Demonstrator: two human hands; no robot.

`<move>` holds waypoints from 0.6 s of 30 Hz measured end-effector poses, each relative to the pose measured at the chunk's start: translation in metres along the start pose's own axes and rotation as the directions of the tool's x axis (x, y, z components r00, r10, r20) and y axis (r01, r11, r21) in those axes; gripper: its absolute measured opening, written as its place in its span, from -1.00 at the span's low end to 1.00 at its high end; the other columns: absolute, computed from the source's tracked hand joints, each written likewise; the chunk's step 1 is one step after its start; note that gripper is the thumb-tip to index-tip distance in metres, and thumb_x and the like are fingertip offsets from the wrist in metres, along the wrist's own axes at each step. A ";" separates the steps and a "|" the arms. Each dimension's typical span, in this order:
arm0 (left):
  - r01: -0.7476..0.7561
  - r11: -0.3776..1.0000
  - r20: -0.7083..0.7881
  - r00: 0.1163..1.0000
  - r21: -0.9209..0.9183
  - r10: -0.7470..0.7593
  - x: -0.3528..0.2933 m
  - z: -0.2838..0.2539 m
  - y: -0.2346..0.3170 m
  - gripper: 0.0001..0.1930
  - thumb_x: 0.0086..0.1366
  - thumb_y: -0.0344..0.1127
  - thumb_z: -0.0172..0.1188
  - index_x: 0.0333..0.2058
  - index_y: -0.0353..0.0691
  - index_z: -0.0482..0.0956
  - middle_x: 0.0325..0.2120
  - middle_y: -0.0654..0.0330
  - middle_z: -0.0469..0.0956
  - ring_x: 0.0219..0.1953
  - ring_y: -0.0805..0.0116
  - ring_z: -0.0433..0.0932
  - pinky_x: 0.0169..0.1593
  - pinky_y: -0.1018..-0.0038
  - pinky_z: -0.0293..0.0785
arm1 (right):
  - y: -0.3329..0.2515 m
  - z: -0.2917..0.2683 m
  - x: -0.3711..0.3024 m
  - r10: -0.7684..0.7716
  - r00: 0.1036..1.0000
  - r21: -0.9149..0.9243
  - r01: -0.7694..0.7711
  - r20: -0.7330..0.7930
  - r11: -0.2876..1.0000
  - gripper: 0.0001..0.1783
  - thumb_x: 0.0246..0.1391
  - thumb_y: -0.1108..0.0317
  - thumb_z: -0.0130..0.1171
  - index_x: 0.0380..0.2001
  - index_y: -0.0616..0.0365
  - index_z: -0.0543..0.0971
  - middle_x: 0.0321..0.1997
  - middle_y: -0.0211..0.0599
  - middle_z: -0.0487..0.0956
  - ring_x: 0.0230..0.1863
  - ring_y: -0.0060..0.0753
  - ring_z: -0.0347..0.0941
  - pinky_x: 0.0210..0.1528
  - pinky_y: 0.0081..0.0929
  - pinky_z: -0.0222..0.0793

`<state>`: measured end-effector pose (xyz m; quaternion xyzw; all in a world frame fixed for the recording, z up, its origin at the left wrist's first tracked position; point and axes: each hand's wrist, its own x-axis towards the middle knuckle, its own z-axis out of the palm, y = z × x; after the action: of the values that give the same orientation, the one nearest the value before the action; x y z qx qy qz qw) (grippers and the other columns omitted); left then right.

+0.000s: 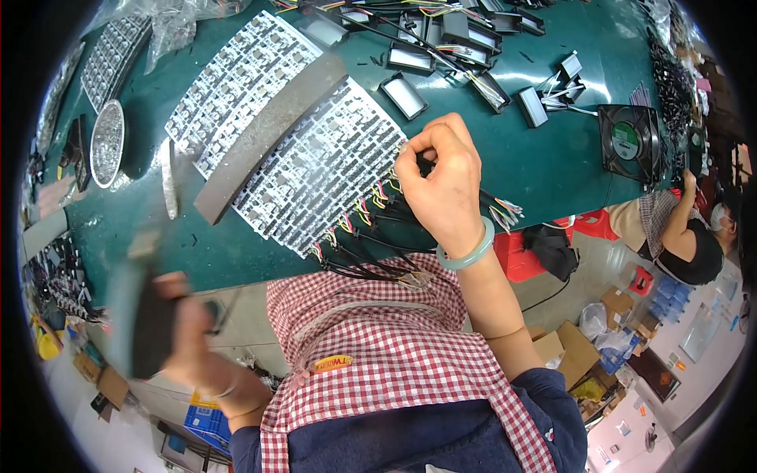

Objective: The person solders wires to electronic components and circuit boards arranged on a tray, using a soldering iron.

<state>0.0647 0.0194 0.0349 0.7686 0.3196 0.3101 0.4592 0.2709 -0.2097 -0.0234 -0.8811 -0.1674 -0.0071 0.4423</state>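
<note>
the right hand [445, 177] is over the right corner of the white panels [323, 162], its thumb and forefinger pinched together at the edge; what lies between the tips is too small to tell. the other fingers are curled in, and a green bangle [467, 251] circles the wrist. the left hand [193, 343] is well apart from the panels, at the near left of the table [544, 177], closed round the dark grip of a tool [154, 327]; both are blurred, so the tool's kind is hard to make out.

the panels lie on the table in front of the person, covered in rows of small dark parts. a grey bar [272, 142] rests slantwise across them. black cables [371, 251] with red, yellow and white wire ends line the panels' near edge and hang towards the checked apron [378, 359].

left of the panels are a silver strip [169, 181] and a pale bowl [107, 143], with more boards [115, 59] beyond. black cases [404, 96] sit in a heap at the far side; a fan [628, 142] stands at the right. a person [682, 244] is at far right.
</note>
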 end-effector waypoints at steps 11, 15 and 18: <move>-0.022 0.907 -0.329 0.928 0.421 0.175 0.155 -0.264 -0.019 -0.56 0.06 -0.50 0.36 -0.03 -0.40 0.53 -0.28 0.10 0.60 -0.56 0.50 0.40 -0.46 0.57 0.36 | 0.002 -0.001 0.000 0.008 1.000 -0.014 -0.008 0.008 1.000 -0.88 -0.16 0.58 0.25 -0.56 0.27 0.48 -0.39 -0.15 0.44 -0.48 -0.13 0.44 -0.41 -0.26 0.38; 0.009 0.945 -0.248 0.966 0.328 0.077 0.145 -0.207 -0.028 -0.53 0.10 -0.50 0.34 0.02 -0.43 0.49 -0.25 0.07 0.59 -0.63 0.53 0.35 -0.52 0.61 0.32 | 0.003 -0.004 0.001 0.022 1.000 0.006 -0.022 0.010 1.000 -0.88 -0.13 0.57 0.26 -0.56 0.27 0.48 -0.38 -0.16 0.45 -0.49 -0.16 0.45 -0.42 -0.29 0.39; 0.153 0.979 0.077 0.987 -0.135 -0.143 0.076 -0.123 -0.036 -0.48 0.11 -0.53 0.30 0.08 -0.46 0.44 -0.25 0.03 0.58 -0.69 0.56 0.26 -0.61 0.64 0.24 | 0.003 -0.010 0.000 0.023 0.998 0.022 -0.024 0.065 0.999 -0.89 -0.11 0.55 0.27 -0.51 0.26 0.51 -0.34 -0.17 0.46 -0.47 -0.18 0.47 -0.38 -0.32 0.42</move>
<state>0.0080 0.1543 0.0641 0.7184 0.3376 0.2708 0.5446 0.2731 -0.2186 -0.0195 -0.8775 -0.1714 0.0287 0.4469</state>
